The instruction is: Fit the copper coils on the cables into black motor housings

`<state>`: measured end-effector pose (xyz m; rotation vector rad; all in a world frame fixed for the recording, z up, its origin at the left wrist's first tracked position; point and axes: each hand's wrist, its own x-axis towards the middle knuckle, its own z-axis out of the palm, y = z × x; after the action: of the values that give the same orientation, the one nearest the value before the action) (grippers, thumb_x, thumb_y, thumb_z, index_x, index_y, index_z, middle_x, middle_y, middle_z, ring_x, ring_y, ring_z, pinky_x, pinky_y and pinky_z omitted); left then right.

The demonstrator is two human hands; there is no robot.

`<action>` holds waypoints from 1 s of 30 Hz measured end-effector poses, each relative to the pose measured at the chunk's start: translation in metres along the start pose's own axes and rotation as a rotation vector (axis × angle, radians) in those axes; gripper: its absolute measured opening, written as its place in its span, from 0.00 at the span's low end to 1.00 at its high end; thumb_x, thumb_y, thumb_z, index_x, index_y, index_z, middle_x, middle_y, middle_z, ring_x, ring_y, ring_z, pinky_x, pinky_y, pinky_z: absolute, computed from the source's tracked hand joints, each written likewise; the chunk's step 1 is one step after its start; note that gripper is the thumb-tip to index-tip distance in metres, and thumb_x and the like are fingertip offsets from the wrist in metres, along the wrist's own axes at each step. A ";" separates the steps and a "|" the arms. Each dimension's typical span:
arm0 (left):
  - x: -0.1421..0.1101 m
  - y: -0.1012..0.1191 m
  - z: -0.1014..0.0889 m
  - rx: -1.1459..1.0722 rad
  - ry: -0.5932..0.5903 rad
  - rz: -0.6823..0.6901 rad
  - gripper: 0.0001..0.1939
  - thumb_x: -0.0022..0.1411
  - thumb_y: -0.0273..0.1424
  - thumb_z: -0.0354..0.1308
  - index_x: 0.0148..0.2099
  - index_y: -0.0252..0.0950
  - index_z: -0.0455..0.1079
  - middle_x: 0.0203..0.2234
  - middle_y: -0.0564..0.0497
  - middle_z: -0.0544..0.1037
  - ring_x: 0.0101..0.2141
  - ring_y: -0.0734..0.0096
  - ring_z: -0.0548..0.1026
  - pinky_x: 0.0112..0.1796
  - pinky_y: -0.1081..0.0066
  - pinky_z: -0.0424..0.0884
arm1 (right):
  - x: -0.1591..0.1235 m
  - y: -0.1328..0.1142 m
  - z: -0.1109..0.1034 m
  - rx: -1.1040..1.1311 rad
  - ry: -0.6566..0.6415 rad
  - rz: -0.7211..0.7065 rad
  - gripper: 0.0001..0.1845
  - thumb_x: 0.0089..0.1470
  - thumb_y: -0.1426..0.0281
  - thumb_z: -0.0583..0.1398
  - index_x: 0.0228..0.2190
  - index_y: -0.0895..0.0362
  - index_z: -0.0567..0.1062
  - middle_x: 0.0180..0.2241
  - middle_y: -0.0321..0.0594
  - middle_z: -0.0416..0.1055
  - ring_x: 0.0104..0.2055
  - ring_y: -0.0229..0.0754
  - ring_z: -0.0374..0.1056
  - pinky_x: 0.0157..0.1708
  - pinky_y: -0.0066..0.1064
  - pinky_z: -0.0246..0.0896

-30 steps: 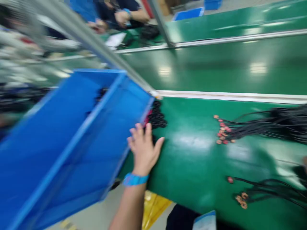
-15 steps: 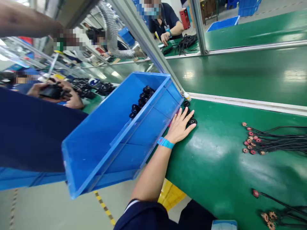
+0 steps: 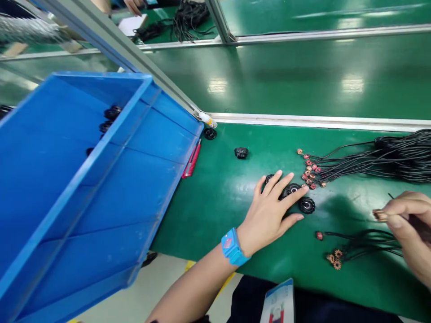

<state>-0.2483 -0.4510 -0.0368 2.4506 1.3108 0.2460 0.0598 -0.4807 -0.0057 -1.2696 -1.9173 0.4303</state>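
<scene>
My left hand (image 3: 266, 213), a blue band on its wrist, lies with fingers spread over several round black plastic parts. One such black part (image 3: 306, 205) shows beside the thumb and forefinger; others are partly hidden under the fingers. At the right edge my right hand (image 3: 412, 229) pinches a cable end with a copper-coloured toothed tip (image 3: 380, 216) between thumb and forefinger. Between the hands lies a bundle of black cables (image 3: 357, 168) with red and copper-coloured tips. A smaller cable group (image 3: 367, 244) rests nearer to me, by my right hand.
A large blue bin (image 3: 101, 215) with black parts inside stands tilted at the left. Beside it on the green table (image 3: 202, 215) lie a red utility knife (image 3: 192, 161), a small white bottle (image 3: 208, 119) and separate black parts (image 3: 241, 153). A metal post (image 3: 168, 83) rises behind.
My left hand has moved right, away from the bin, with several black parts now under it. My right hand has come into view with a cable end. The view has turned right.
</scene>
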 end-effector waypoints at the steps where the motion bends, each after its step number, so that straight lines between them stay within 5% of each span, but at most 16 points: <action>1: 0.000 0.001 -0.002 -0.017 0.007 -0.002 0.28 0.72 0.44 0.61 0.70 0.51 0.66 0.73 0.41 0.60 0.73 0.36 0.54 0.66 0.32 0.54 | 0.002 -0.008 0.001 -0.004 -0.029 0.006 0.10 0.61 0.78 0.63 0.42 0.52 0.77 0.33 0.42 0.75 0.32 0.44 0.73 0.27 0.35 0.67; 6: 0.005 0.008 -0.010 0.011 0.082 0.036 0.24 0.67 0.42 0.68 0.63 0.52 0.74 0.74 0.43 0.59 0.73 0.31 0.49 0.65 0.31 0.51 | 0.008 -0.018 0.011 -0.119 -0.071 -0.102 0.07 0.65 0.74 0.63 0.43 0.50 0.76 0.32 0.35 0.76 0.29 0.38 0.69 0.28 0.34 0.62; 12: 0.028 0.032 -0.005 0.017 0.108 0.159 0.11 0.67 0.32 0.69 0.51 0.46 0.81 0.67 0.47 0.70 0.67 0.43 0.62 0.61 0.45 0.59 | 0.002 -0.006 0.023 -0.348 -0.151 -0.257 0.09 0.64 0.75 0.65 0.46 0.56 0.75 0.33 0.37 0.74 0.33 0.40 0.63 0.36 0.36 0.58; 19: 0.037 0.043 0.001 -0.126 0.084 0.124 0.20 0.57 0.42 0.76 0.49 0.39 0.81 0.60 0.43 0.74 0.58 0.46 0.67 0.53 0.51 0.61 | -0.005 0.000 0.026 -0.510 -0.339 -0.366 0.10 0.66 0.75 0.62 0.48 0.58 0.75 0.34 0.39 0.74 0.34 0.42 0.60 0.33 0.39 0.51; 24: 0.039 0.043 0.007 -0.156 0.027 0.142 0.16 0.63 0.35 0.73 0.52 0.41 0.80 0.46 0.49 0.78 0.49 0.56 0.70 0.44 0.58 0.61 | -0.001 -0.002 0.023 -0.523 -0.390 -0.432 0.12 0.67 0.77 0.59 0.51 0.63 0.75 0.34 0.42 0.75 0.35 0.43 0.60 0.34 0.40 0.51; 30: 0.041 0.046 0.008 -0.190 -0.015 0.175 0.09 0.72 0.30 0.63 0.53 0.38 0.78 0.44 0.49 0.78 0.46 0.58 0.71 0.42 0.58 0.65 | 0.014 -0.010 0.018 -0.568 -0.459 -0.562 0.13 0.68 0.79 0.53 0.47 0.64 0.76 0.32 0.42 0.72 0.34 0.43 0.58 0.35 0.39 0.52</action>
<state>-0.1874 -0.4423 -0.0265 2.4002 1.0174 0.3773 0.0368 -0.4704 -0.0051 -0.9287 -2.8046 -0.1492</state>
